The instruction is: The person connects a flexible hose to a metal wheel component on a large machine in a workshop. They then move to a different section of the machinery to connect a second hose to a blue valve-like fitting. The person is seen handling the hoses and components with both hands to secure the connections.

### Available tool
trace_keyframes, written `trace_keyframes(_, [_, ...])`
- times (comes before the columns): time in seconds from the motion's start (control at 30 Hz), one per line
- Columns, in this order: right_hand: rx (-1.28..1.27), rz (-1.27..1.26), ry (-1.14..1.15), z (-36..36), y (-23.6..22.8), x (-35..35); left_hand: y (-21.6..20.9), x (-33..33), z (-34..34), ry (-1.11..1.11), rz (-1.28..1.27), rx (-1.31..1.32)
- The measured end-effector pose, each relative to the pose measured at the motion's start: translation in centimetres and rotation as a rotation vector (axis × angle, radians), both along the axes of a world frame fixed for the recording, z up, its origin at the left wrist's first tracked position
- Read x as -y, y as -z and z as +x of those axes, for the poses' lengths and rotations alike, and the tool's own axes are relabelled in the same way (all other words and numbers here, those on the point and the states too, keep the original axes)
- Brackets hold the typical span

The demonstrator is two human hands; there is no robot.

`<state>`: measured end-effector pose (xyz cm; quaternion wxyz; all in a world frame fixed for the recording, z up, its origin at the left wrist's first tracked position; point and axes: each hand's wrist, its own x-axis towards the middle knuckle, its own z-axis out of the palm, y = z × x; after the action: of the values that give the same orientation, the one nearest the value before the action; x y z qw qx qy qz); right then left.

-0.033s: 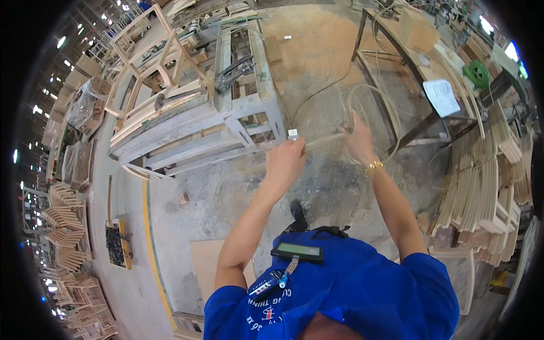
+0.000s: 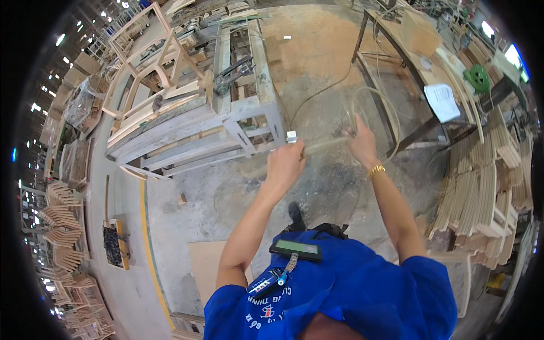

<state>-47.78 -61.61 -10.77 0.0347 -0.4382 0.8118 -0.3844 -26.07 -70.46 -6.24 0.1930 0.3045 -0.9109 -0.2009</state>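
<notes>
My left hand (image 2: 285, 165) is closed in a fist in front of the grey workbench. A small white square piece (image 2: 292, 136) shows just above its knuckles; I cannot tell whether the hand holds it. Between my hands stretches a pale, see-through band (image 2: 327, 145), smeared by motion. Farther right, my right hand (image 2: 362, 145) is closed with its index finger pointing upward. A translucent yellowish hose (image 2: 398, 122) loops beside it and appears to run into its fingers. Something dark and blurred (image 2: 347, 132) sits at those fingertips, its kind unclear.
The worn workbench (image 2: 187, 122) at left bears a wooden chair frame (image 2: 161, 54) and a clamp (image 2: 232, 75). At right stands a metal-legged table (image 2: 391, 42) with a paper sheet (image 2: 442, 102). Stacked wooden strips (image 2: 476, 187) lean near my right arm. A cable (image 2: 320, 93) crosses the floor.
The view has shifted very slightly. The hose loop by my right hand has changed shape a little; both hands stay closed in nearly the same places.
</notes>
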Motion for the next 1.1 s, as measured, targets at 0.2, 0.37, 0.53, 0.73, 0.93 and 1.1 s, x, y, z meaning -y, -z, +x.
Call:
trace_keyframes(0.2, [0.103,0.046,0.224,-9.4,0.7,2.3,12.3,8.8,-4.6,0.008,0.261,-0.059])
trace_keyframes(0.37, [-0.078,-0.022,0.125,-18.6,5.1,5.0,16.4,15.4,-10.0,-0.140,0.295,-0.117])
trace_keyframes(0.53, [0.312,-0.050,0.124,-29.4,3.3,14.3,19.9,21.5,-10.1,-0.426,0.181,0.027])
trace_keyframes(0.73, [1.135,-0.431,-0.068,-43.8,-1.6,30.1,18.4,19.1,-13.2,-0.753,0.521,0.300])
trace_keyframes(0.93, [1.534,-0.679,-0.883,-49.9,-7.1,50.8,20.6,21.2,-24.5,-1.133,0.715,0.313])
trace_keyframes(1.1, [1.601,-0.598,-1.442,-53.1,-11.6,67.7,22.9,30.8,-32.9,-0.817,1.220,0.560])
